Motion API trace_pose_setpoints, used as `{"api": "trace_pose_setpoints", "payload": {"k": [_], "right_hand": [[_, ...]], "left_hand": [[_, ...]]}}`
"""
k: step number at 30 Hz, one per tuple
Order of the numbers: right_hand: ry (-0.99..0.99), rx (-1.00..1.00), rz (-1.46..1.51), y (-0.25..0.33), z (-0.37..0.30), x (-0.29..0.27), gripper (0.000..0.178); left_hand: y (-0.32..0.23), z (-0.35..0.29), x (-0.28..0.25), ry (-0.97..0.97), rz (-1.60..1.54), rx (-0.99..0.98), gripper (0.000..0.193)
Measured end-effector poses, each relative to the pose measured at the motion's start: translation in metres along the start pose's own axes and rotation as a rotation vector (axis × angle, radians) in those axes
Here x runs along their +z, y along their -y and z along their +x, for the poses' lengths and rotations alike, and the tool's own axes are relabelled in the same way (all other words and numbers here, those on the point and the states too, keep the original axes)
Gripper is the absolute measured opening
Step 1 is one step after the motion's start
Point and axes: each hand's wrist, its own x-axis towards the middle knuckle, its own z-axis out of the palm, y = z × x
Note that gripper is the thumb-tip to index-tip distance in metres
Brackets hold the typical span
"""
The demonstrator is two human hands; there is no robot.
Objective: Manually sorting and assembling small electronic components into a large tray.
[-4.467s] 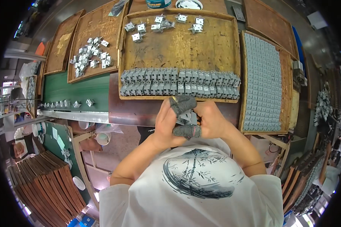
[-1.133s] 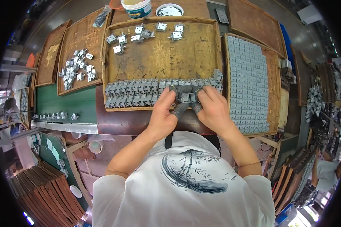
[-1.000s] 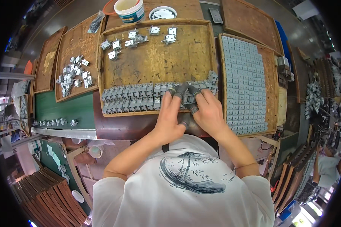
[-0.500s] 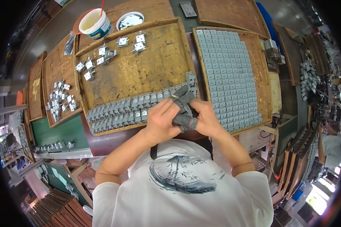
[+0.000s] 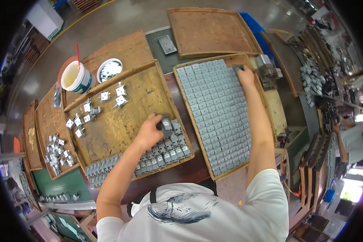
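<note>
Several wooden trays (image 5: pixel 137 103), left hand (image 5: pixel 150 130) pinching metal part (image 5: pixel 166 124), right hand (image 5: pixel 246 75), grip unclear, floor (image 5: pixel 121 18)

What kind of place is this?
Probably a factory workshop: neat rows of matching grey parts fill most of a wooden tray, silvery parts lie in another tray to its left, and another person is visible at the right.

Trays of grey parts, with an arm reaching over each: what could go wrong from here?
The right hand is at the far end of the right tray, its forearm along the packed grey parts, so it might brush outer ones out of line. The left hand is at a grey part beside close-set rows; a slip might knock neighbours over.
</note>
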Motion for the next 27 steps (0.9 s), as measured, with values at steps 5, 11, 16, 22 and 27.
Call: {"api": "trace_pose_setpoints", "payload": {"k": [5, 11, 16, 22, 27], "right_hand": [[0.168, -0.037, -0.232, -0.005, 0.025, 0.014, 0.053], [-0.015, 0.055, 0.17, -0.03, 0.046, 0.023, 0.044], [-0.088, 0.083, 0.682, 0.048, -0.02, 0.006, 0.026], [0.199, 0.006, 1.107, 0.083, -0.121, -0.027, 0.032], [0.232, 0.031, 1.168, 0.101, -0.209, -0.022, 0.028]], "left_hand": [[-0.011, 0.0, 0.006, 0.022, 0.128, -0.057, 0.042], [-0.011, 0.0, 0.01, -0.004, 0.03, 0.02, 0.047], [0.004, 0.002, 0.009, -0.018, -0.085, -0.058, 0.054], [-0.004, -0.013, -0.055, -0.523, 0.204, -0.048, 0.045], [0.025, 0.001, -0.093, -0.765, 0.757, -0.014, 0.037]]}}
